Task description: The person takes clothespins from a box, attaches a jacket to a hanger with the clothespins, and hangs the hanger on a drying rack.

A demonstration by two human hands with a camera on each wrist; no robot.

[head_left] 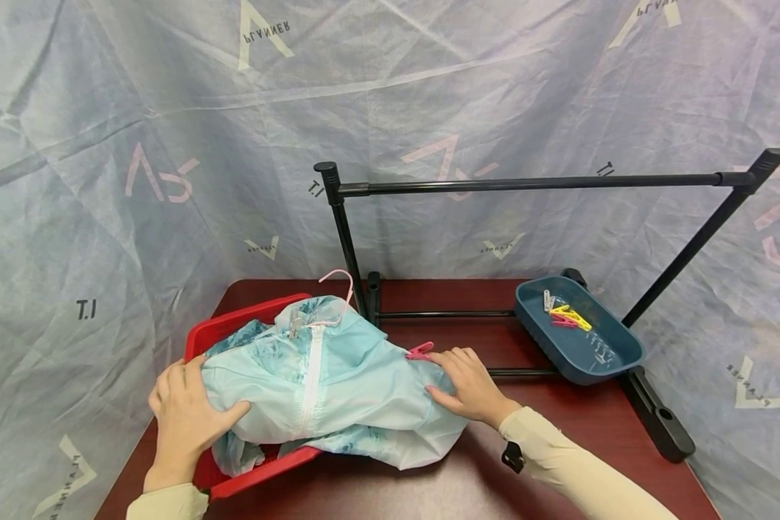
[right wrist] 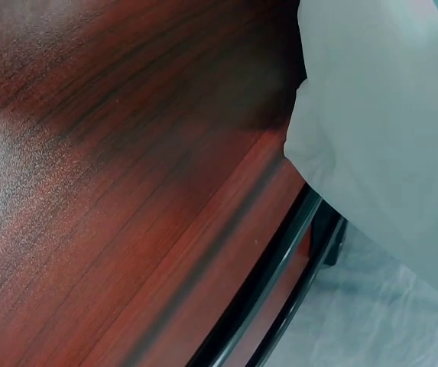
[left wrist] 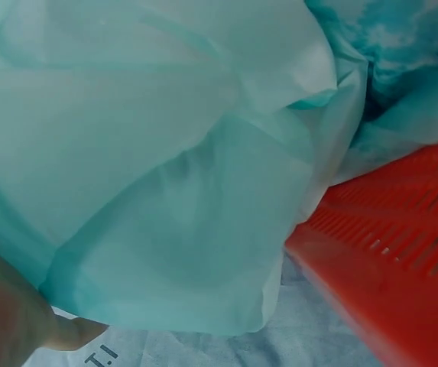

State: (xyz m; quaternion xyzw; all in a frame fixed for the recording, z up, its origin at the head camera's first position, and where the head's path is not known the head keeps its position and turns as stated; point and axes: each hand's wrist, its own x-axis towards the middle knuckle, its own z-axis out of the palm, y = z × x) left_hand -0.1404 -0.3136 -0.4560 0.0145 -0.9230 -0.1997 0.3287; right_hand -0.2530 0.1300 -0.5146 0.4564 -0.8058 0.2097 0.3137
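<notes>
A light blue jacket (head_left: 364, 390) with a white zip lies bunched over a red basket (head_left: 260, 477) and reaches past its right side. A pink hanger (head_left: 349, 289) pokes out at its collar, with a clear clip (head_left: 295, 323) close by. My left hand (head_left: 185, 415) holds the jacket's left side, thumb in front and fingertips partly hidden at the fabric's edge. On the other side, my right hand (head_left: 471, 383) grips the fabric beside a pink clothespin (head_left: 419, 352). Pale fabric fills much of the left wrist view.
Behind the jacket stands a black rack (head_left: 526, 183) with a top bar and low rails. At the right, a blue tub (head_left: 598, 361) holds several clothespins (head_left: 568, 316). Patterned blue bluish-white fabric is bunched inside the basket. Everything stands on a dark red wooden table (head_left: 442, 484).
</notes>
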